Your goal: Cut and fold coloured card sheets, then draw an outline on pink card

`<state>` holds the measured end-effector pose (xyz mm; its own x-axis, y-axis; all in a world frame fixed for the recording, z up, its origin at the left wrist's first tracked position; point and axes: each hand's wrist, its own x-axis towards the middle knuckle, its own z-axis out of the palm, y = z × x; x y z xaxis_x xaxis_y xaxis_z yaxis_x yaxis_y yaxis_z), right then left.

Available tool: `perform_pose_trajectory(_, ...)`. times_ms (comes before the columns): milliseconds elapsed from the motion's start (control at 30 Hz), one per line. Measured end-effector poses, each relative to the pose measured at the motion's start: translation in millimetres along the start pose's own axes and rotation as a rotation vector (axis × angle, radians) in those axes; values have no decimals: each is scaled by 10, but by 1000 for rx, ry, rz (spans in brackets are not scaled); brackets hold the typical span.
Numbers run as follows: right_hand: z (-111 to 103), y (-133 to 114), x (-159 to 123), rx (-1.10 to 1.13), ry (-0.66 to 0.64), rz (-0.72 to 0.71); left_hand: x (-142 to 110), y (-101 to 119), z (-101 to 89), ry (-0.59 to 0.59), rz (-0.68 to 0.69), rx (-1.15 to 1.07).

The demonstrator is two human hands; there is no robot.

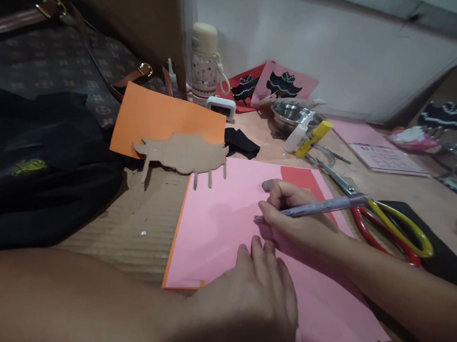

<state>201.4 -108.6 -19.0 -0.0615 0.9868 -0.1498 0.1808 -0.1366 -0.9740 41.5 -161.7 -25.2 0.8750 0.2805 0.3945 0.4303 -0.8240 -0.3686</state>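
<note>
My right hand [296,208] is closed around a pen [315,204] with a patterned barrel, its tip down at a sheet of pink paper [218,217]. Flat on the lower part of that paper lies my left hand [260,286], fingers stretched out and holding nothing. Orange paper shows along the left edge beneath the pink, and a red piece [309,180] shows at the top right. A cardboard cutout [187,153] with a wavy outline and thin legs overlaps the pink sheet's upper left and an orange sheet [166,115].
Scissors [388,222] with red and yellow handles lie right of the paper. Behind are a glue bottle [297,136], a yellow glue stick [314,139], a metal bowl [289,118] and a water bottle [204,66]. Dark cloth [38,180] and a patterned bag [103,60] fill the left.
</note>
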Motion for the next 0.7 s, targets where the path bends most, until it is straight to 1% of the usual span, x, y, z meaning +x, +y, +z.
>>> perform_pose_trajectory(167, 13, -45, -13, 75, -53, 33, 4, -53, -11, 42, 24, 13)
perform_pose_trajectory(267, 9, -100, -19, 57, -116, 37, 7, -54, -12, 46, 23, 23)
perform_pose_trajectory(333, 4, -114, -20, 23, -108, 11, 7, -34, -8, 46, -3, 29)
perform_pose_trajectory(400, 0, -103, -15, 0, -67, -14, 5, -12, 0, 43, -24, 32)
perform_pose_trajectory(533, 10, -88, -7, -15, -44, -11, 5, -1, 9, 44, -14, 27)
perform_pose_trajectory(700, 30, -172, -32, 61, -113, 53, 6, -30, -1, 53, 1, 41)
